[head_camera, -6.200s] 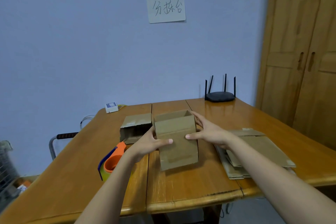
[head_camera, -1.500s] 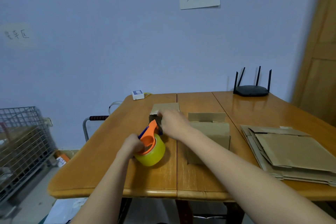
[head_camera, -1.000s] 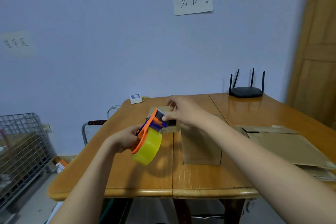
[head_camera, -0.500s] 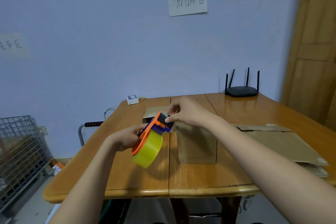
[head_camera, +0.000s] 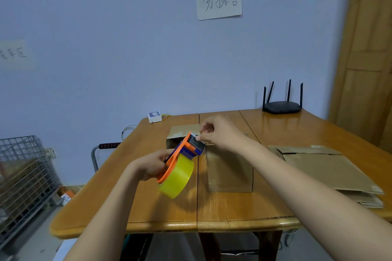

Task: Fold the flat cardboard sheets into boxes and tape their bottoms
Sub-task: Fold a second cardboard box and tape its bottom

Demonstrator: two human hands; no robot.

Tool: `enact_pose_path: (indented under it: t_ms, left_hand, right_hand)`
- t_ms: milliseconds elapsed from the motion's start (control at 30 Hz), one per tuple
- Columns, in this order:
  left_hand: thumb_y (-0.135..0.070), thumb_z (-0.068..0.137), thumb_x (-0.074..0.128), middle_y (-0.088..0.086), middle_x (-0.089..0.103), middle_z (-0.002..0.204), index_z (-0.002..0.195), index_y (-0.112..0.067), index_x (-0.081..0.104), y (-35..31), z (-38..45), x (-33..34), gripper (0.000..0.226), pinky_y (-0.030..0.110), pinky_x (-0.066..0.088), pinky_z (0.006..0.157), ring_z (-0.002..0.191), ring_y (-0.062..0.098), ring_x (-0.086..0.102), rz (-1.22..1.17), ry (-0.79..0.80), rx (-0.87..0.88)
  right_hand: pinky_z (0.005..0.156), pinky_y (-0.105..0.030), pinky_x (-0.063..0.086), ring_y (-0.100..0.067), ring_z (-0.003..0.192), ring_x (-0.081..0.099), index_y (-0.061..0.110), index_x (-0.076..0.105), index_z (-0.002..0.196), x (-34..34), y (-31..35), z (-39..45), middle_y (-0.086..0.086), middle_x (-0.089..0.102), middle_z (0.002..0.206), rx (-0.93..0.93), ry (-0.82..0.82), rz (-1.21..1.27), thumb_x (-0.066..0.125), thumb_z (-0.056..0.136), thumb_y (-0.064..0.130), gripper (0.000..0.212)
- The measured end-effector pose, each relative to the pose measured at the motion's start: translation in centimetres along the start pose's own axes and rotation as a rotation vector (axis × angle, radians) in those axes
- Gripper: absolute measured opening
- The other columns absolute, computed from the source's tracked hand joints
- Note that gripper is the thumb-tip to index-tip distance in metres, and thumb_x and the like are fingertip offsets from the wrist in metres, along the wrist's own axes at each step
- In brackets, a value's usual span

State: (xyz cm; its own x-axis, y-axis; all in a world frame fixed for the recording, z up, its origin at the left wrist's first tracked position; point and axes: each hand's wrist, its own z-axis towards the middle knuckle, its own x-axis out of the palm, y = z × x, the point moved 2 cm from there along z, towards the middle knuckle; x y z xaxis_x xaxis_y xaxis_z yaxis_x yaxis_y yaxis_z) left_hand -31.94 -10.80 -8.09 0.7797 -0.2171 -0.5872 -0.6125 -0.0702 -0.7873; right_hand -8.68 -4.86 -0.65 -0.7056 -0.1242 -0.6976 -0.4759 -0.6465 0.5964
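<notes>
Two boxes (head_camera: pixel 230 168) folded on table (head_camera: pixel 212 212); flat sheets (head_camera: pixel 326 167) left. Left hand (head_camera: pixel 151 165) grips tape dispenser (head_camera: pixel 180 167); right hand (head_camera: pixel 220 133) pinches tape end. Taping not begun.

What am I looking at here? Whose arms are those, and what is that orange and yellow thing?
The picture comes from a camera worn on a person's head, so you see their own two arms reaching forward, as if you were them. There is no robot. The left hand grips a tape dispenser: the orange and blue part is the holder, the yellow ring is the roll of tape. The right hand pinches at the front end of the dispenser, where the tape comes out. On the wooden table stands a folded cardboard box, with another box behind the dispenser. On the right lies a stack of flat cardboard sheets waiting to be folded. At the back sits a black router with antennas.
</notes>
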Motion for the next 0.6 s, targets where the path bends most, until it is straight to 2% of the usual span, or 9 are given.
enact_pose_path:
  t_ms: [67, 167, 233, 400, 600]
  left_hand:
    - [0.000, 0.095, 0.054, 0.015, 0.064, 0.116, 0.128, -0.028, 0.056, 0.0, 0.0, -0.1, 0.043, 0.034, 0.057, 0.075, 0.098, 0.027, 0.066, -0.002, -0.001, -0.005]
    - [-0.001, 0.095, 0.054, 0.013, 0.064, 0.117, 0.129, -0.029, 0.055, -0.1, 0.1, -0.1, 0.045, 0.033, 0.057, 0.075, 0.100, 0.027, 0.066, 0.002, 0.002, -0.010]
    - [-0.002, 0.096, 0.054, 0.013, 0.064, 0.117, 0.130, -0.029, 0.054, -0.2, 0.1, 0.0, 0.044, 0.032, 0.056, 0.074, 0.100, 0.026, 0.067, 0.006, -0.001, -0.013]
    - [-0.001, 0.097, 0.053, 0.011, 0.065, 0.111, 0.128, -0.030, 0.056, -0.4, 0.3, 0.1, 0.043, 0.032, 0.056, 0.072, 0.091, 0.021, 0.067, 0.006, -0.023, -0.033]
    - [0.000, 0.096, 0.053, 0.012, 0.065, 0.110, 0.129, -0.029, 0.056, -0.5, 0.5, 0.5, 0.044, 0.034, 0.056, 0.074, 0.091, 0.022, 0.067, -0.008, -0.012, -0.031]
  right_hand:
    - [0.064, -0.024, 0.048, -0.012, 0.078, 0.062, 0.012, 0.071, 0.099, 0.5, -0.3, -0.1, -0.002, 0.069, 0.089, 0.001, 0.005, -0.040, 0.084, 0.081, 0.026, 0.026]
    - [0.077, -0.037, 0.057, -0.014, 0.085, 0.063, 0.017, 0.069, 0.103, 1.1, -0.5, -0.2, 0.002, 0.067, 0.093, 0.003, 0.003, -0.077, 0.084, 0.080, 0.029, 0.030]
    - [0.080, -0.040, 0.058, -0.012, 0.089, 0.062, 0.019, 0.069, 0.105, 1.5, -0.3, -0.4, 0.004, 0.067, 0.098, -0.010, -0.007, -0.119, 0.082, 0.082, 0.030, 0.028]
    - [0.081, -0.039, 0.056, -0.016, 0.097, 0.060, 0.018, 0.071, 0.107, 2.0, 0.2, -0.8, 0.001, 0.066, 0.108, -0.065, -0.058, -0.208, 0.074, 0.090, 0.032, 0.023]
    - [0.078, -0.038, 0.057, -0.016, 0.090, 0.063, 0.017, 0.070, 0.100, 2.2, -0.1, -0.6, 0.001, 0.070, 0.097, -0.023, -0.063, -0.166, 0.072, 0.091, 0.028, 0.014]
